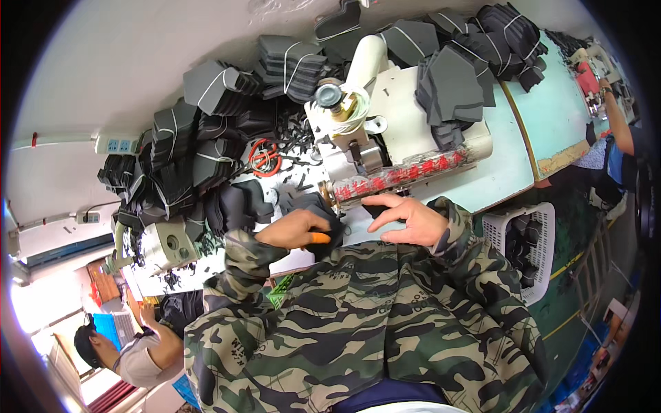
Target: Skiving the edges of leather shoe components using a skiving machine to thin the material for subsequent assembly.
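Observation:
My left hand point(292, 230), with an orange cover on one fingertip, is closed at the edge of dark grey flat pieces point(311, 204) in front of the machine. Its fingers partly hide how it grips them. To the right, my right hand point(412, 221) has its thumb and fingers apart, close to the working end of a white sewing-type machine point(385, 155). Dark material shows near its fingertips, but I see no piece gripped. The machine's long arm bears red lettering, and a round dark knob point(328, 95) tops its head.
Tied stacks of dark grey pieces point(215, 88) line the wall behind. A loose stack point(451, 86) lies on the machine. Red-orange cord point(264, 158) and dark scraps lie left of it. A white basket point(544, 255) stands at right. Co-workers point(141, 358) sit at left and far right.

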Demonstrator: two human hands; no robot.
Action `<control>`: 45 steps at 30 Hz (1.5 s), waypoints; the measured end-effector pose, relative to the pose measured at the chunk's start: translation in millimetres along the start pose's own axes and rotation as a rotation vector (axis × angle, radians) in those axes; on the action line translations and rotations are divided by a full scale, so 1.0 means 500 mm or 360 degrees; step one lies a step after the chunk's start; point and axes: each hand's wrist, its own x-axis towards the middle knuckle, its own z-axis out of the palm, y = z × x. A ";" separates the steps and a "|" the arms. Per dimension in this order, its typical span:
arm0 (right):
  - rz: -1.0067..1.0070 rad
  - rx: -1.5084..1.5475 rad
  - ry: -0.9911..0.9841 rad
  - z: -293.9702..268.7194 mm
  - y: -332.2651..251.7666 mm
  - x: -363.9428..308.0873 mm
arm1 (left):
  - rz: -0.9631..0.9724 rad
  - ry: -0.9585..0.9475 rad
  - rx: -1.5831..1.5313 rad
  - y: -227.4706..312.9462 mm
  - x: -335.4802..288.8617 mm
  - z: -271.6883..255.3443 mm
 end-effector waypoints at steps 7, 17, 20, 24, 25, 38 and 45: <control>0.0564 0.0613 0.0560 0.042 0.020 0.044 | -0.0355 0.0449 -0.0546 0.047 0.045 -0.073; 0.0207 -0.0265 0.0717 0.032 -0.032 0.007 | -0.0062 0.0586 0.0400 0.093 0.152 -0.129; -0.0031 -0.1093 0.0890 -0.046 -0.084 0.046 | 0.0258 0.0662 0.0083 0.073 0.159 -0.122; -0.0311 -0.1544 0.0745 -0.120 -0.096 0.128 | -0.0355 0.1036 0.0782 0.110 0.109 -0.081; -0.0357 -0.1627 0.0776 -0.144 -0.114 0.089 | -0.0234 0.1080 0.0710 0.118 0.128 -0.073; 0.0386 0.0950 0.0689 0.075 -0.069 -0.004 | -0.0191 0.0536 -0.1027 0.055 0.051 0.012; 0.0504 0.1025 0.0543 0.091 -0.029 -0.001 | -0.0146 0.0509 -0.1058 0.025 0.047 -0.017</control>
